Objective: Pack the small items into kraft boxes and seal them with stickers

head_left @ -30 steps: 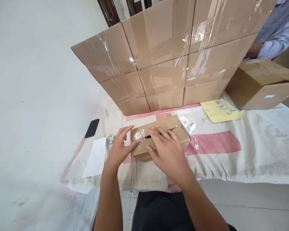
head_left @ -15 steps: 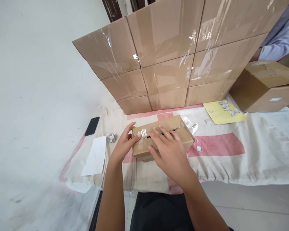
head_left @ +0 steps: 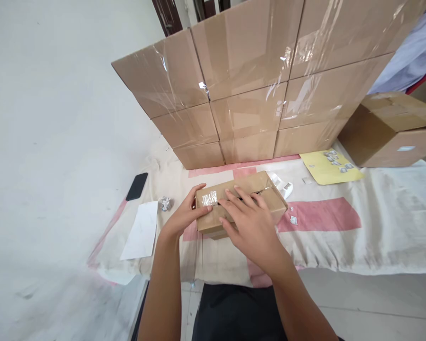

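Observation:
A small cardboard box (head_left: 248,184) lies on the cloth-covered table in front of me, with a narrow dark gap along its top seam. Clear tape (head_left: 209,197) shines near its left end. My left hand (head_left: 185,211) grips that left end, thumb on the top face and fingers along the side, partly hidden. Across the top flaps, my right hand (head_left: 247,225) lies flat with its fingers spread over the seam. Just behind the box's right end sits a white object (head_left: 283,184), partly covered by the box.
Tape-wrapped cardboard boxes (head_left: 248,109) form a wall behind. At right stand a larger box (head_left: 394,137) and a person's sleeve (head_left: 408,52). A yellow sheet (head_left: 323,175) bears small pieces. Left are a phone (head_left: 137,186), white paper (head_left: 142,229) and a crumpled ball (head_left: 165,203).
My left thumb has shifted slightly right and down, showing more of the clear tape. My right hand stays nearly still. The other person's hand at right has gone out of sight.

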A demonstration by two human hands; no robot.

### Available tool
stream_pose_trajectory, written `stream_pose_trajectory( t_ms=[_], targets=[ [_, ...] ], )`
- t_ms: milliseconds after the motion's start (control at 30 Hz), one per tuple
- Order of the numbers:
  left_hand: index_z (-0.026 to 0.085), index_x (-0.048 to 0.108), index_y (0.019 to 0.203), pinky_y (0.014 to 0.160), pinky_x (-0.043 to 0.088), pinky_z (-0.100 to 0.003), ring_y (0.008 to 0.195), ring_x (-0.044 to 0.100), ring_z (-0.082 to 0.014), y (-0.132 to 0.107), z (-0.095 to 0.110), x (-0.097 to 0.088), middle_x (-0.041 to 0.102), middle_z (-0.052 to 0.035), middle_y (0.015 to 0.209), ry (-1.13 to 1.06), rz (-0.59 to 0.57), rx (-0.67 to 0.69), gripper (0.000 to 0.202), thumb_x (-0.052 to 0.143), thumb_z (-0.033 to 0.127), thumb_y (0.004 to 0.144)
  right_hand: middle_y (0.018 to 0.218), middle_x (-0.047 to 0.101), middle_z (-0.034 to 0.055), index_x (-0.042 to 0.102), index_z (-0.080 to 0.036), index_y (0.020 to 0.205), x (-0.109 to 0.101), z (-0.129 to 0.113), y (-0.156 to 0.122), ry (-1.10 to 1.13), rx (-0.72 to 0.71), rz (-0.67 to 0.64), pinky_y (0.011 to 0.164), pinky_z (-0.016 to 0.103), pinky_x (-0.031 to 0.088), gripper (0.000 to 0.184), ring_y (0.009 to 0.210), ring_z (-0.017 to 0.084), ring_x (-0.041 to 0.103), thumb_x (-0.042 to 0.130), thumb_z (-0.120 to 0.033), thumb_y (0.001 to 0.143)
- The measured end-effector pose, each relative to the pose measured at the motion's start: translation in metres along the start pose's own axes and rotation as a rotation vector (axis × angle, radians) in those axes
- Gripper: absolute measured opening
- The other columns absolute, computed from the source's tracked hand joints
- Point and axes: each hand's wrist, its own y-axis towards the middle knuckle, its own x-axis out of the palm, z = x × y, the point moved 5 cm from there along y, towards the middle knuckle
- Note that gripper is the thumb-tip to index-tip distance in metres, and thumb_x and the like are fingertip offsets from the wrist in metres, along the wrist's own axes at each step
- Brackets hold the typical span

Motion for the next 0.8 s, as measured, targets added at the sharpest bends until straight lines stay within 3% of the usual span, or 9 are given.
stream_pose_trajectory(
  t_ms=[100,267,400,500,600,700,800],
  targets=[
    [0.032,0.037,0.15,0.1,0.053,-0.037,0.125,0.059,-0.0276,-0.006,0.003,0.001,0.058,-0.0081,0.139,-0.012,-0.035,-0.022,0.084,0.079,0.045,0.079,0.147,0.062,0.0106,0.068,-0.018,0.132,0.001,0.001,0.0,0.004,-0.014,-0.001,0.11,0.054,0.038,0.036,0.143,0.033,0.049,0.048,-0.031,0.105],
    [0.03,0.047,0.138,0.092,0.055,-0.034,0.118,0.062,-0.026,-0.007,0.003,0.007,0.061,-0.0053,0.13,-0.089,0.052,-0.023,0.066,0.076,0.048,0.081,0.145,0.064,0.0089,0.067,-0.019,0.132,0.001,0.002,0.002,0.011,-0.023,0.007,0.11,0.053,0.037,0.035,0.141,0.031,0.051,0.047,-0.03,0.105],
    [0.026,0.054,0.124,0.085,0.054,-0.03,0.108,0.063,-0.0241,-0.003,-0.004,0.008,0.064,-0.0039,0.117,-0.18,0.113,-0.011,0.061,0.081,0.049,0.075,0.135,0.071,0.0072,0.066,-0.02,0.132,0.0,-0.004,0.006,0.046,-0.065,0.007,0.109,0.049,0.039,0.033,0.133,0.027,0.056,0.048,-0.029,0.105],
    [0.025,0.056,0.121,0.079,0.052,-0.026,0.104,0.063,-0.0221,0.002,-0.011,0.004,0.063,-0.0038,0.119,-0.216,0.186,0.007,0.063,0.085,0.048,0.069,0.121,0.076,0.0052,0.07,-0.021,0.122,0.0,-0.007,0.005,0.071,-0.103,0.025,0.103,0.044,0.043,0.03,0.122,0.022,0.061,0.046,-0.026,0.106],
    [0.025,0.059,0.12,0.076,0.051,-0.023,0.101,0.063,-0.0202,0.007,-0.015,-0.001,0.063,-0.0032,0.119,-0.227,0.229,0.04,0.063,0.086,0.047,0.067,0.12,0.076,0.003,0.073,-0.024,0.112,-0.007,-0.001,-0.011,0.146,-0.227,0.086,0.102,0.04,0.045,0.027,0.122,0.019,0.061,0.047,-0.024,0.104],
    [0.026,0.061,0.121,0.072,0.05,-0.022,0.094,0.063,-0.0188,0.014,-0.018,-0.007,0.064,-0.0021,0.116,-0.223,0.218,0.037,0.063,0.086,0.047,0.068,0.115,0.077,0.0048,0.074,-0.027,0.104,-0.028,0.029,-0.046,0.28,-0.272,0.278,0.102,0.043,0.047,0.026,0.122,0.021,0.062,0.048,-0.026,0.1],
    [0.025,0.063,0.119,0.067,0.049,-0.022,0.086,0.063,-0.0177,0.028,-0.019,-0.016,0.067,-0.0007,0.11,-0.184,0.239,0.079,0.06,0.085,0.047,0.068,0.102,0.076,0.0079,0.074,-0.025,0.1,-0.049,0.09,-0.082,0.312,0.006,0.404,0.091,0.045,0.053,0.026,0.102,0.024,0.069,0.048,-0.023,0.099]
  ],
)
